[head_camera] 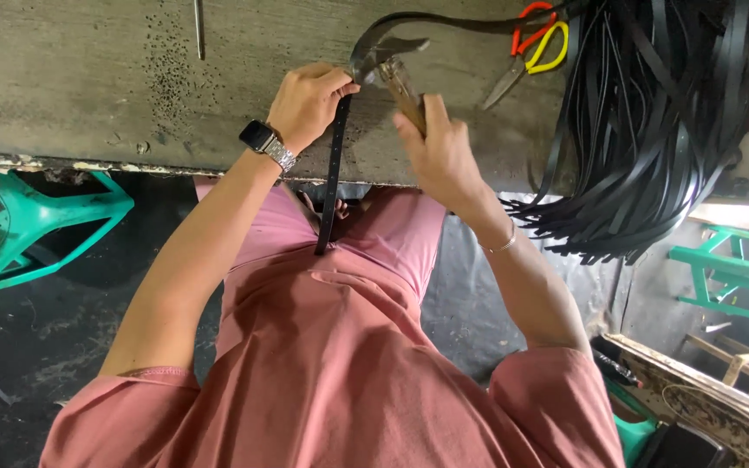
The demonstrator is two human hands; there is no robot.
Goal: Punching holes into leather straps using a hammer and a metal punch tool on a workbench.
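Up at the hammer [387, 65], the right hand [439, 147] wraps its handle; the left hand [305, 102] beside it pinches a black strap [333, 173] on the grey counter [88, 78], scissors [530, 48] nearby.

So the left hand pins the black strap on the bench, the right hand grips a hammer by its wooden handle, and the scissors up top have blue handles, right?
Not quite: the head view shows the scissors with orange and yellow handles, not blue. The rest stands: the left hand pins the black strap on the bench, and the right hand grips the hammer by its wooden handle.
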